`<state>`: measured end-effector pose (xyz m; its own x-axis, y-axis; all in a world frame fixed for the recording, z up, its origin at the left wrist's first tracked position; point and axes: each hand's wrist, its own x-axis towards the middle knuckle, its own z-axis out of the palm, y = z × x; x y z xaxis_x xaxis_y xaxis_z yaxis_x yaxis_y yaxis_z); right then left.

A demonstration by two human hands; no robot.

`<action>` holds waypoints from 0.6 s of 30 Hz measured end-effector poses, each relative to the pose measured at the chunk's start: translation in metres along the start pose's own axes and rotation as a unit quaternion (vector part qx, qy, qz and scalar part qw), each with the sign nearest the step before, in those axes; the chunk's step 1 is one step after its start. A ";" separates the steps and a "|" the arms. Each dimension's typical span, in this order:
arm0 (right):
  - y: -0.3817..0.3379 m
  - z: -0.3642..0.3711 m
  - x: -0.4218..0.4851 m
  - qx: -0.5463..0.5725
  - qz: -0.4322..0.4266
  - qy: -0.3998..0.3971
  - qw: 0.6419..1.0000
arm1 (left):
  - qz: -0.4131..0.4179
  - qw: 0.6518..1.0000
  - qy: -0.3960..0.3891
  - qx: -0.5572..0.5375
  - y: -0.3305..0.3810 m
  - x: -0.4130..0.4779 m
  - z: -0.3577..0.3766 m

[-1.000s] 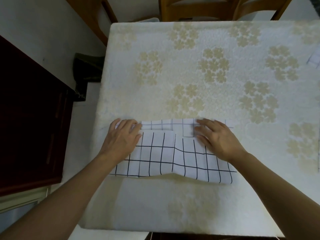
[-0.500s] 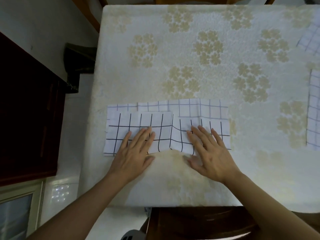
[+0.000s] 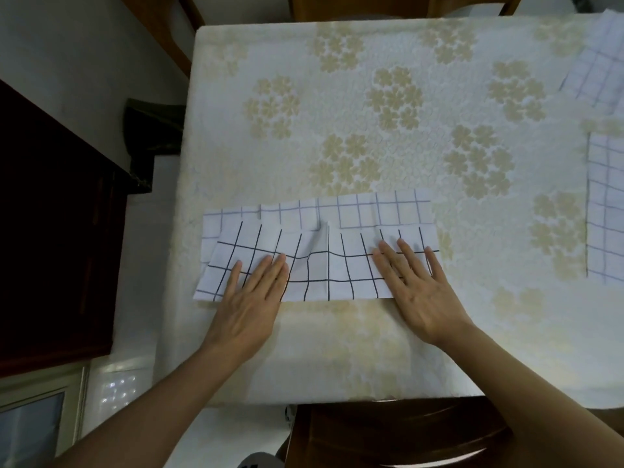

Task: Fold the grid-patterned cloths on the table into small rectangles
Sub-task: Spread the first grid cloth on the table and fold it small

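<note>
A white cloth with a black grid (image 3: 332, 261) lies folded into a long strip near the table's front edge, with a paler layer showing along its far side and a wrinkle in the middle. My left hand (image 3: 251, 298) rests flat on its left part, fingers close together. On the strip's right end my right hand (image 3: 417, 285) lies flat with fingers spread. Neither hand grips the cloth. Two more grid cloths lie at the right edge: one at mid height (image 3: 606, 211), one at the far corner (image 3: 599, 79).
The table (image 3: 371, 130) wears a cream cover with beige flower prints. Wooden chairs stand at its far side (image 3: 354, 6) and near side (image 3: 388, 434). A dark wooden cabinet (image 3: 50, 231) fills the left.
Both hands slid from the cloth's far fold toward its near edge, then spread outward to the left and right ends. The near edge lies flatter now.
</note>
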<state>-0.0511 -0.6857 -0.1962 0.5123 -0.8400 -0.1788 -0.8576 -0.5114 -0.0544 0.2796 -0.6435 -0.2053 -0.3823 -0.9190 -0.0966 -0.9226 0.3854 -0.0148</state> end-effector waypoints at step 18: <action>0.041 -0.008 0.087 0.001 -0.050 0.097 0.994 | 0.060 0.996 0.059 -0.036 -0.064 0.100 -0.013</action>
<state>-0.0414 -0.7813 -0.2066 0.5944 -0.8039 0.0206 -0.8017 -0.5943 -0.0636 0.2999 -0.7607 -0.2013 -0.4898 -0.8715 0.0238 -0.8693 0.4903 0.0624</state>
